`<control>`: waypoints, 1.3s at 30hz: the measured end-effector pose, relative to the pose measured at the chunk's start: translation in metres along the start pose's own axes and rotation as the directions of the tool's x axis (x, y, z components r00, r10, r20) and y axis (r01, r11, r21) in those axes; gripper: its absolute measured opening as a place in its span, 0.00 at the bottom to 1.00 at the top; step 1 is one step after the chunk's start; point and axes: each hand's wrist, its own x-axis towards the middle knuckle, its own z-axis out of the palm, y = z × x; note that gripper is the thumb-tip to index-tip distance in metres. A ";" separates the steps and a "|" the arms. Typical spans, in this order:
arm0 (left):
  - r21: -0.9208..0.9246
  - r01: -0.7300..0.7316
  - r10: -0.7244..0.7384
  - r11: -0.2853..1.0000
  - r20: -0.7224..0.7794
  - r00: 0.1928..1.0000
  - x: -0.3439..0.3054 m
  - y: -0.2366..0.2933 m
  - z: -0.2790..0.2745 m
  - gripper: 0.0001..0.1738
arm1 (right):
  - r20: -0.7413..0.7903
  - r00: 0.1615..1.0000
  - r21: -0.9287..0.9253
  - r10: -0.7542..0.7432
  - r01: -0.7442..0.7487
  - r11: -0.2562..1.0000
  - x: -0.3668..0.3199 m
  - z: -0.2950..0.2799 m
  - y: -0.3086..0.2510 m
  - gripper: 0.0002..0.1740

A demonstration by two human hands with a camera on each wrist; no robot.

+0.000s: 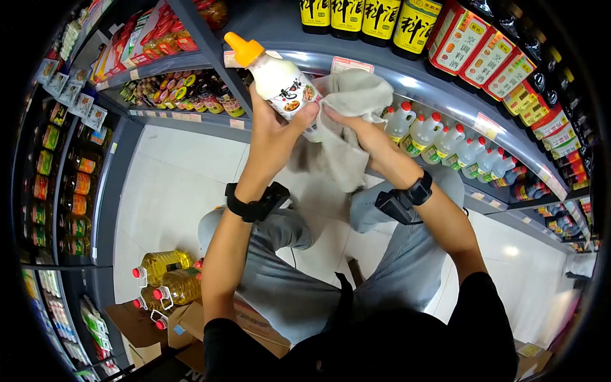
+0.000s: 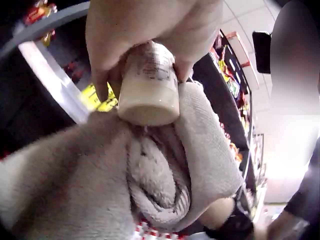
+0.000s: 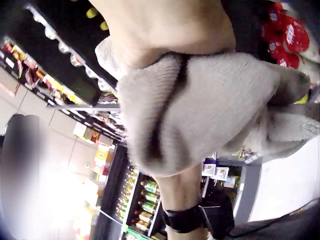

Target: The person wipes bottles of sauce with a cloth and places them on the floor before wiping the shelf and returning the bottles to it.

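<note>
My left hand [image 1: 272,135] grips a white squeeze bottle [image 1: 284,84] with an orange pointed cap [image 1: 244,49], tilted up and to the left. Its label bears dark characters and a picture of food. A grey cloth [image 1: 358,89] bunches in my right hand [image 1: 364,132] and lies against the bottle's right side, its lower end hanging down. In the left wrist view, the pale bottom of the bottle [image 2: 149,105] shows just above the folded cloth [image 2: 210,140]. The cloth [image 3: 200,105] hides most of the right fingers in the right wrist view.
A shelf ahead carries yellow-labelled bottles [image 1: 380,18] and red-labelled bottles [image 1: 468,41]. Below it stand clear jugs with red caps [image 1: 423,132]. Jars [image 1: 184,92] fill a shelf at the left. Oil jugs [image 1: 181,286] stand by an open cardboard box [image 1: 137,331] on the floor.
</note>
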 end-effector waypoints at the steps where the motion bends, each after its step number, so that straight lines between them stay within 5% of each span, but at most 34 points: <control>1: 0.055 -0.029 0.030 0.998 -0.003 1.000 0.002 -0.003 -0.005 0.42 | -0.099 0.979 -0.309 -0.180 0.142 0.940 0.007 -0.010 0.013 0.22; 4: 0.283 -0.055 0.052 0.958 0.019 0.998 0.002 0.008 -0.006 0.47 | -0.234 0.954 -0.035 -0.185 0.182 0.983 0.016 -0.024 0.010 0.21; 6: 0.275 -0.027 0.024 0.961 0.013 1.000 -0.005 0.009 0.000 0.52 | -0.263 0.958 0.026 -0.118 0.129 0.991 0.008 -0.028 -0.007 0.21; 9: 0.487 -0.132 0.088 0.863 0.114 0.990 -0.014 -0.007 0.013 0.52 | -0.090 0.963 -0.322 -0.254 0.213 0.922 -0.001 -0.036 -0.014 0.25; 10: 0.689 -0.179 0.057 0.702 0.197 0.979 -0.021 -0.002 0.021 0.48 | 0.079 0.841 -0.602 -0.535 0.468 0.647 0.015 -0.051 0.005 0.29; 12: 0.729 0.072 -0.218 0.680 0.108 0.970 -0.034 -0.001 0.033 0.48 | 0.011 0.795 -0.652 -0.606 0.465 0.599 0.020 -0.049 0.015 0.33; 13: 0.726 0.069 -0.221 0.685 0.116 0.968 -0.033 0.001 0.033 0.48 | 0.003 0.794 -0.658 -0.608 0.460 0.597 0.018 -0.048 0.014 0.33; 15: 0.643 0.107 -0.287 0.759 0.182 0.941 -0.031 0.006 0.030 0.49 | -0.035 0.907 -0.362 -0.419 0.379 0.851 0.011 -0.044 0.007 0.33; 18: 0.489 -0.017 -0.153 0.872 0.307 0.939 -0.032 0.000 0.024 0.49 | -0.019 0.968 -0.173 -0.249 0.242 0.955 -0.001 -0.043 -0.010 0.32; 19: 0.478 -0.017 -0.151 0.878 0.311 0.938 -0.031 -0.004 0.022 0.49 | 0.087 0.969 -0.107 -0.232 0.240 0.965 -0.002 -0.047 -0.017 0.32; 20: 0.275 0.093 -0.186 0.957 0.332 0.925 -0.029 -0.008 0.019 0.47 | 0.085 0.971 -0.112 -0.223 0.232 0.966 -0.005 -0.045 -0.017 0.32; 21: 0.067 0.200 -0.211 0.977 0.364 0.907 -0.025 -0.013 0.017 0.45 | -0.038 0.976 -0.150 -0.213 0.205 0.967 -0.005 -0.041 -0.016 0.31; 22: 0.061 0.199 -0.207 0.978 0.360 0.910 -0.023 -0.018 0.018 0.45 | -0.158 0.967 -0.190 -0.201 0.170 0.967 -0.006 -0.036 -0.015 0.31; 24: 0.317 -0.012 -0.099 0.948 0.333 0.938 -0.018 -0.025 0.017 0.47 | -0.173 0.944 -0.168 -0.280 0.252 0.953 0.006 -0.029 0.000 0.30; 25: 0.566 -0.101 -0.010 0.818 0.189 0.982 -0.022 -0.021 0.030 0.48 | -0.235 0.888 -0.301 -0.396 0.320 0.898 0.013 -0.025 0.008 0.30; 26: 0.566 -0.096 -0.014 0.819 0.188 0.982 -0.023 -0.024 0.031 0.48 | -0.279 0.815 -0.437 -0.508 0.364 0.823 0.015 -0.023 0.013 0.29; 28: 0.855 -0.203 0.106 0.478 0.173 0.979 -0.023 -0.029 0.034 0.48 | -0.237 0.832 -0.411 -0.501 0.382 0.828 0.012 -0.024 0.014 0.29; 31: 0.840 -0.241 0.155 0.487 0.189 0.970 -0.022 -0.019 0.036 0.45 | -0.341 0.826 -0.356 -0.448 0.328 0.875 0.018 -0.026 0.011 0.29; 33: 0.815 -0.265 0.173 0.515 0.204 0.964 -0.021 -0.010 0.035 0.45 | -0.345 0.821 -0.152 -0.454 0.429 0.890 0.015 -0.030 0.007 0.20; 34: 0.772 -0.226 0.076 0.594 0.226 0.971 -0.024 -0.007 0.031 0.45 | -0.342 0.829 -0.158 -0.443 0.414 0.896 0.012 -0.030 0.001 0.20; 35: 0.725 -0.187 -0.015 0.663 0.262 0.965 -0.026 -0.005 0.027 0.45 | -0.321 0.878 -0.078 -0.356 0.350 0.933 0.008 -0.029 -0.011 0.20; 38: 0.679 -0.268 0.017 0.683 0.352 0.936 -0.022 -0.006 0.018 0.44 | -0.258 0.936 0.019 -0.240 0.253 0.967 0.002 -0.047 -0.021 0.21; 39: 0.681 -0.260 0.013 0.684 0.345 0.938 -0.021 -0.006 0.014 0.44 | -0.107 0.966 0.003 -0.236 0.238 0.971 0.004 -0.062 -0.022 0.21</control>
